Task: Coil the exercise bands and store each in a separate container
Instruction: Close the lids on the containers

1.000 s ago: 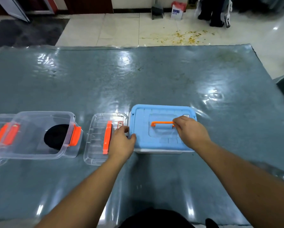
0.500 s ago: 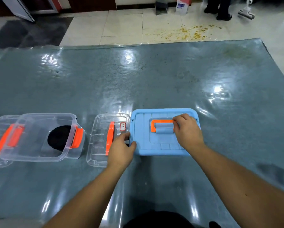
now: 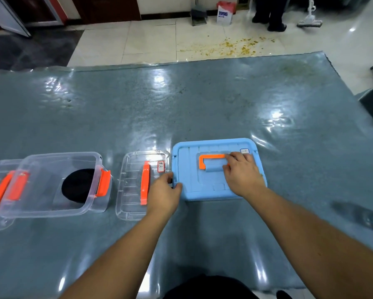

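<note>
My left hand pinches the blue box at its left edge to steady it while my right hand grips its orange handle.

I see the desk covered in a shiny grey-blue sheet. Beyond it, yellowish crumbs lie scattered on the pale tiled floor. A dustpan and a red-and-white bag stand by the wall, near someone's dark shoes and a mop head.
</note>
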